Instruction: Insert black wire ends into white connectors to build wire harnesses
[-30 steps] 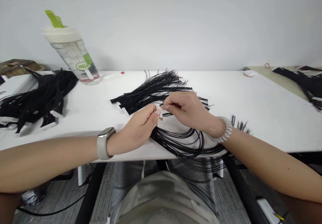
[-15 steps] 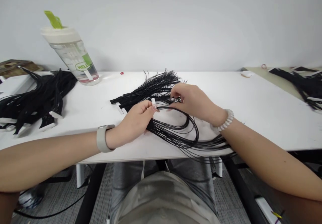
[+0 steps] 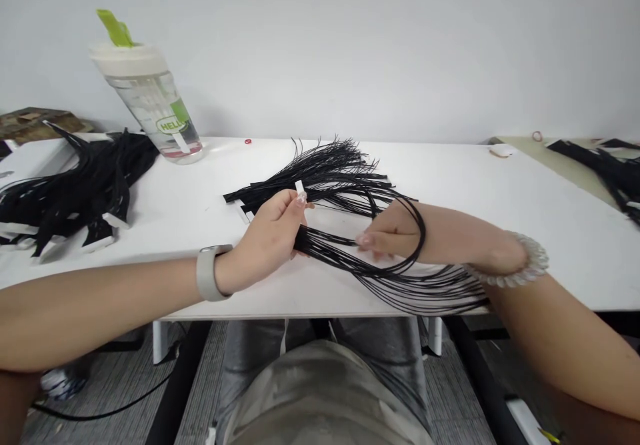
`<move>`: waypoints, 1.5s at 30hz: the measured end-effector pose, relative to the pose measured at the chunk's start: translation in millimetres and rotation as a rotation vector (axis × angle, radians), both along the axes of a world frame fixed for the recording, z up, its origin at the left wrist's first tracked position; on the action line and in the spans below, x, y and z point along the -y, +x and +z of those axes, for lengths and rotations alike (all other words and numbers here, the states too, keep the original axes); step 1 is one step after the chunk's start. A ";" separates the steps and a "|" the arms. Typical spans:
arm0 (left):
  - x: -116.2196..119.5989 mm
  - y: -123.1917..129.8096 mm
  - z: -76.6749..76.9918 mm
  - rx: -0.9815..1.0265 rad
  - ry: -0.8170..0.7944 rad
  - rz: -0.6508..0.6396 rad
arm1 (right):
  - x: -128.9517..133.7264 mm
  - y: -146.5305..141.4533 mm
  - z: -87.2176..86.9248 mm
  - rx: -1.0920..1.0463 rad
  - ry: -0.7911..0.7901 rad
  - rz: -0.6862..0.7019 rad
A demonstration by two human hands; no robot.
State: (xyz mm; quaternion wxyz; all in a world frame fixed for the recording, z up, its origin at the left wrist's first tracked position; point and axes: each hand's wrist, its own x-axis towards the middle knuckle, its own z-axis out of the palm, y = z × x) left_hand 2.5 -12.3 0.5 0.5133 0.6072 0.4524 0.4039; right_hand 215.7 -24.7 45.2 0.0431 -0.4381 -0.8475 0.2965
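My left hand (image 3: pixel 270 235) is closed on a bundle of thin black wires (image 3: pixel 335 251), near the white table's front edge. A small white piece (image 3: pixel 299 187), perhaps a tag or connector, sticks up by its thumb. From this hand the wires run right and sag in a wide curve. My right hand (image 3: pixel 393 231) pinches some of the wires to the right of my left hand, and a loop of wires passes over its back and wrist. Behind both hands lies a heap of black wires (image 3: pixel 320 168) with splayed ends. My left fingers partly hide the bundle's end.
At the back left a clear bottle (image 3: pixel 155 108) with a white lid stands on the white table (image 3: pixel 525 231). Black wire bundles with white ends (image 3: pixel 85 191) are piled at left; more black wires (image 3: pixel 595 165) lie at far right. A red ring (image 3: pixel 248 141) is near the wall.
My right hand has come down and toward me, and now pinches wires lower in the bundle. The wire loop now lies over its back. My left hand keeps its hold.
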 end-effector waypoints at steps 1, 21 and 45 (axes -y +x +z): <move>1.4 0.0 1.6 -0.033 0.031 0.001 | -0.3 -7.2 -4.8 -0.052 0.016 0.051; 7.2 -0.9 6.0 -0.195 0.256 0.010 | 6.0 -42.8 -23.0 -0.076 0.498 0.074; 7.6 -2.8 2.7 -0.205 0.254 -0.024 | -14.2 -7.8 -2.1 -0.642 0.334 -0.477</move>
